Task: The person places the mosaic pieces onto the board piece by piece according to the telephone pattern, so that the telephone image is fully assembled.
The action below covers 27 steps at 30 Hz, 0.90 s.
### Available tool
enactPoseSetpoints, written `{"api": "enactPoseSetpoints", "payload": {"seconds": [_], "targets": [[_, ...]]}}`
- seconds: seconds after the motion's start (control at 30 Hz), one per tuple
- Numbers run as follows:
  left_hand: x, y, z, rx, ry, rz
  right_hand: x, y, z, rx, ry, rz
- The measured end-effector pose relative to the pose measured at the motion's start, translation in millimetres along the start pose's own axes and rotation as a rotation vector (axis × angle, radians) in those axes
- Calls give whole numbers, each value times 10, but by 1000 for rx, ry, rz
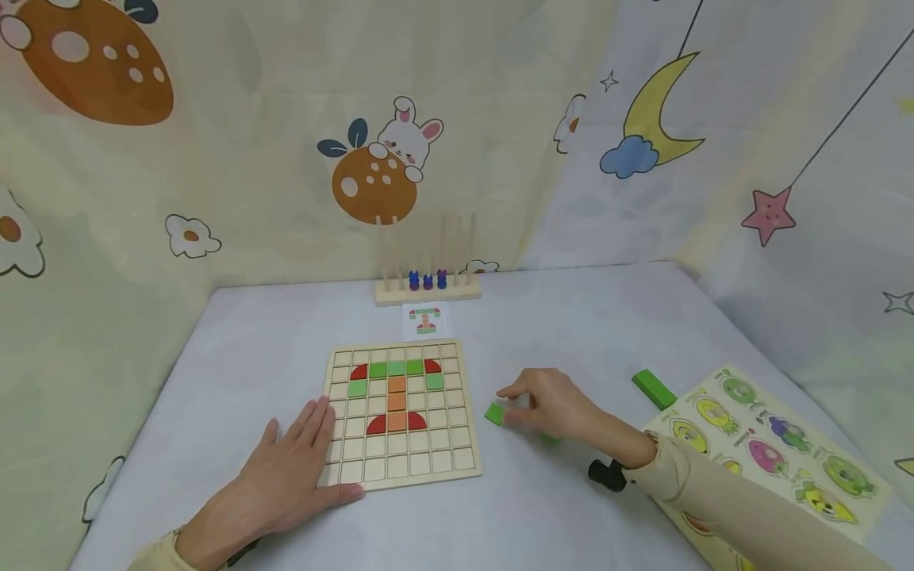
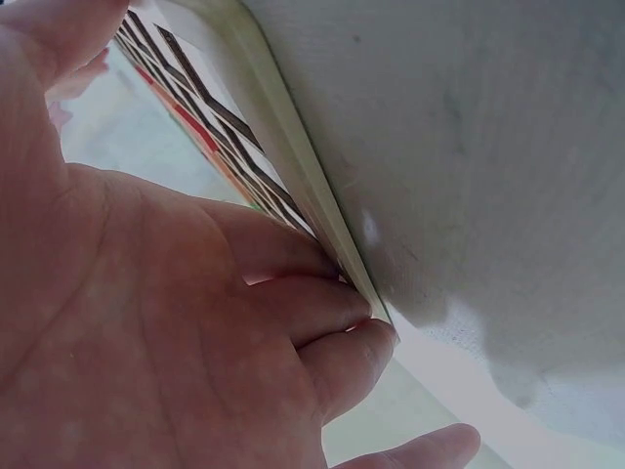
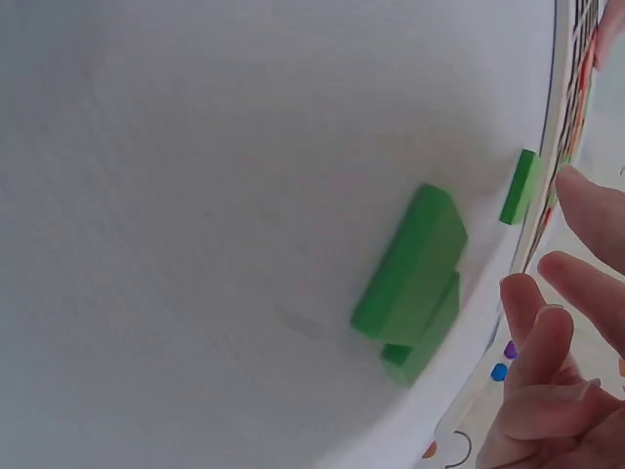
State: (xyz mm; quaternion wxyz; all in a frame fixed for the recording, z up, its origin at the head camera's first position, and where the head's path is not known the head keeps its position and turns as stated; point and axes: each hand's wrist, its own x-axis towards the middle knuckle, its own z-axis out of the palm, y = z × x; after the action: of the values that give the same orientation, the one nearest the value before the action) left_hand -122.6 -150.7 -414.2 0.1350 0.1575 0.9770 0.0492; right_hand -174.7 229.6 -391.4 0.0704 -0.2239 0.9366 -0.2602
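Observation:
A square wooden grid board [image 1: 435,456] lies on the table, with red, green and orange pieces set in some of its cells in a T-like figure. My left hand [image 1: 286,476] rests along its left edge, thumb at the near corner; in the left wrist view the fingertips [image 2: 366,352] touch the board's side. To the right of the board, my right hand [image 1: 553,403] hovers with thumb and bent fingers apart, nothing between them. Just by its fingertips lies a small green block [image 1: 494,413]. Another green block [image 1: 549,438] is partly hidden beneath this hand.
Behind the board are a pattern card [image 1: 426,321] and a wooden peg stand [image 1: 428,293] with blue and purple beads. At right lie a longer green block [image 1: 654,388] and a fruit-picture sheet [image 1: 778,432], partly under the right sleeve. Printed curtains surround the table.

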Motion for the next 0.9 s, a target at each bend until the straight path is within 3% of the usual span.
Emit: {"api": "enactPoseSetpoints", "payload": {"seconds": [0.33, 0.9], "targets": [[-7, 4, -5, -12, -6, -6, 65, -26, 117, -90, -21, -38], [0, 5, -14, -7, -19, -13, 85, -34, 157, -73, -45, -94]]}}
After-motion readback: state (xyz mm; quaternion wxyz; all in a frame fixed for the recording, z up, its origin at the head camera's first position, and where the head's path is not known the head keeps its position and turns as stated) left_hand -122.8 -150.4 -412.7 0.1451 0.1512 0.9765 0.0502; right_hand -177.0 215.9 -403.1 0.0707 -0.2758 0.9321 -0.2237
